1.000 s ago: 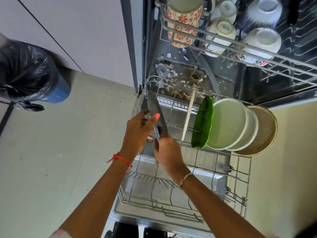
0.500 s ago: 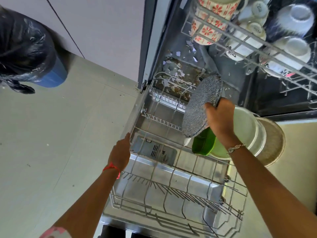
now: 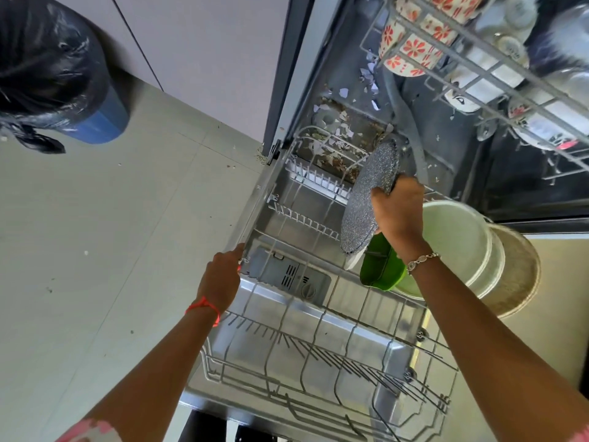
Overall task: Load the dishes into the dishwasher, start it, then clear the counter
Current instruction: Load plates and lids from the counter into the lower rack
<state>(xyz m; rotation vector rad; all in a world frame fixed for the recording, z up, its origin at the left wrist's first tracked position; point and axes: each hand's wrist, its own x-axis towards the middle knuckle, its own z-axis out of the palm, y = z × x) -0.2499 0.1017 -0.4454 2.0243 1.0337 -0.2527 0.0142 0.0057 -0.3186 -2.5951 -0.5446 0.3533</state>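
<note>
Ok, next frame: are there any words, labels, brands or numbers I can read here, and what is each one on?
No text in this frame is legible.
Upturned white cup base: has a dark printed mark, too blurred to read.
Detergent dispenser: only slots and a dial show, with no readable lettering.
Floral mug: has a red flower pattern only, no words.
</note>
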